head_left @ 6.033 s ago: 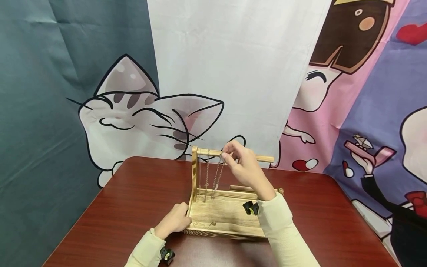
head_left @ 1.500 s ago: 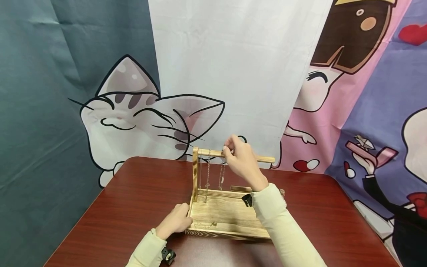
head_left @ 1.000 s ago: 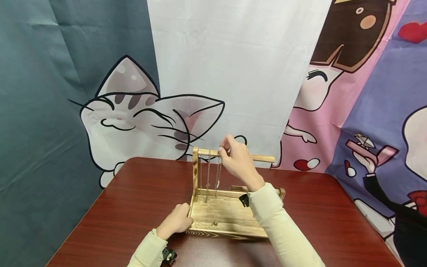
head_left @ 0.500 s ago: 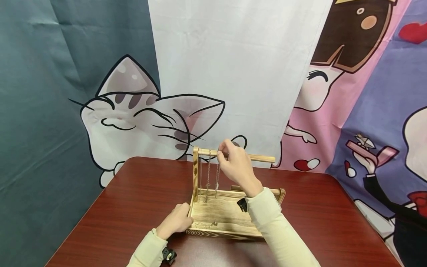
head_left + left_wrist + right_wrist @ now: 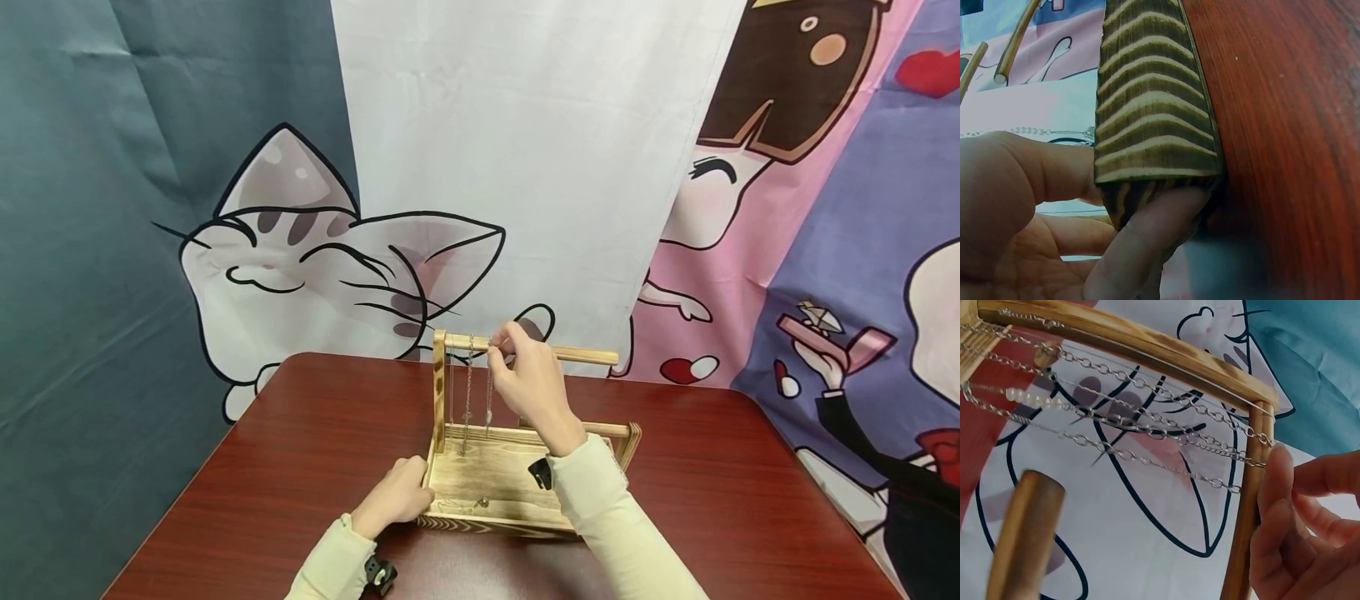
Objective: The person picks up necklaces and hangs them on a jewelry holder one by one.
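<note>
A wooden jewelry stand [image 5: 510, 462] has a tray base, an upright post [image 5: 438, 392] and a top bar [image 5: 585, 356]. My left hand [image 5: 397, 496] grips the tray's front left corner, thumb and fingers on either side of the patterned wall [image 5: 1154, 119]. My right hand [image 5: 534, 379] is at the top bar, its fingertips pinching the top of a silver necklace [image 5: 1116, 419] with small pearls. That necklace hangs straight down from the bar. To its left hang a silver chain [image 5: 468, 387] and a thinner chain [image 5: 451, 392]. A gold-coloured necklace [image 5: 482, 502] lies in the tray.
The stand sits on a dark red wooden table [image 5: 322, 442]. A lower bar [image 5: 607, 429] runs along the stand's back right. Behind the table hangs a printed cartoon backdrop [image 5: 540, 167]. Black wrist cameras [image 5: 380, 575] are on both wrists.
My right hand has shifted left along the top bar with the pearl necklace, whose strands now hang close together rather than slanting. The left hand has stayed at the tray corner.
</note>
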`<state>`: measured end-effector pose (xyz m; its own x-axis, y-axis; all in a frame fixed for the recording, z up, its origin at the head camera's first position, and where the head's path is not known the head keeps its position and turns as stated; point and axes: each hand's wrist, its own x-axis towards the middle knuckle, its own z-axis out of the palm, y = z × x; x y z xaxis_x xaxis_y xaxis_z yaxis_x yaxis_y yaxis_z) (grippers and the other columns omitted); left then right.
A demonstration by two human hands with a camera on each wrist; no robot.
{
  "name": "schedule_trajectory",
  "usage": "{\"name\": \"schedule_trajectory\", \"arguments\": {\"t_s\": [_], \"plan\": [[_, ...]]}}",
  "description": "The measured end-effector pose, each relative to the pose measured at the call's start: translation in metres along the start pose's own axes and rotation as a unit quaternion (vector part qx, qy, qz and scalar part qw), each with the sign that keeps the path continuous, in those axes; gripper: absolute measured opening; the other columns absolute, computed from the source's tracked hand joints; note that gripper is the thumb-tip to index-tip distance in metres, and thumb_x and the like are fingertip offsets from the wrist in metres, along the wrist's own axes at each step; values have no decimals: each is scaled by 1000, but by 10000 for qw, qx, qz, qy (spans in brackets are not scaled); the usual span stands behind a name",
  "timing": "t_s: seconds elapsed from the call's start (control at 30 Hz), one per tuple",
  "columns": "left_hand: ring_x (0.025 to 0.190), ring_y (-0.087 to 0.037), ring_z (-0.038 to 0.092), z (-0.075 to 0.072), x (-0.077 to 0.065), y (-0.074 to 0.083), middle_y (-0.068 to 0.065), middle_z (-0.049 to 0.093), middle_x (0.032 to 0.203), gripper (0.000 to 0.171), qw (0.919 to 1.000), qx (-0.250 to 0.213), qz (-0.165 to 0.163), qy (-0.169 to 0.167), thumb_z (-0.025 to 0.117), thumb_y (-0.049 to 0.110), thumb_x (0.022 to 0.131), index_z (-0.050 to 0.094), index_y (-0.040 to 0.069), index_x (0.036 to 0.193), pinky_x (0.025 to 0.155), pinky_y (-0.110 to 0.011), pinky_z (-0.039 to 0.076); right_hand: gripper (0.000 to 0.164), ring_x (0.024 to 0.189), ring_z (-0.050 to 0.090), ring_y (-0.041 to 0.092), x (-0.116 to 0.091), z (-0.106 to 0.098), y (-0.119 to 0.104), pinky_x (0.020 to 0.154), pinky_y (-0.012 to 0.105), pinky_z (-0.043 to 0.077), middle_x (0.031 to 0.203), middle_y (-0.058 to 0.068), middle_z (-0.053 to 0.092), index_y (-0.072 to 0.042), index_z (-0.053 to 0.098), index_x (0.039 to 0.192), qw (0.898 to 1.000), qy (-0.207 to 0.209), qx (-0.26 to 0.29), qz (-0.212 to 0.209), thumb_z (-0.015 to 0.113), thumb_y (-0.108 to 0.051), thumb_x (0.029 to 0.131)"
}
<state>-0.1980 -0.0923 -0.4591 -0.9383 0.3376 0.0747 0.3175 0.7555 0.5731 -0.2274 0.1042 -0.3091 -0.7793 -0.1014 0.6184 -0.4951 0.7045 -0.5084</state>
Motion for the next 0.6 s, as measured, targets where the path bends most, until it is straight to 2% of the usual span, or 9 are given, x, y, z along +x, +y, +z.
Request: {"name": "schedule_trajectory", "arguments": {"t_s": [0.17,0.4,0.6], "plan": [[55,-17,39,0,0,1,-2,39,60,13,10000,6,-55,-30,55,3,66,45,9,62,48,-30,36,6,46,49,1,-5,2,1,48,27,40,72,-10,62,-18,58,88,9997,149,40,183,54,-21,87],[53,-16,39,0,0,1,0,38,58,13,10000,-9,-82,-42,55,3,66,46,10,61,47,-29,36,7,49,56,4,-10,5,6,44,26,41,75,-5,63,-12,59,92,9982,221,549,127,56,-15,88],[52,-15,38,0,0,1,1,37,57,14,10000,9,-17,-27,55,2,65,45,10,60,46,-28,35,10,49,57,0,-17,8,10,44,25,42,82,-1,68,-17,61,96,9968,377,679,170,54,-16,88]]}}
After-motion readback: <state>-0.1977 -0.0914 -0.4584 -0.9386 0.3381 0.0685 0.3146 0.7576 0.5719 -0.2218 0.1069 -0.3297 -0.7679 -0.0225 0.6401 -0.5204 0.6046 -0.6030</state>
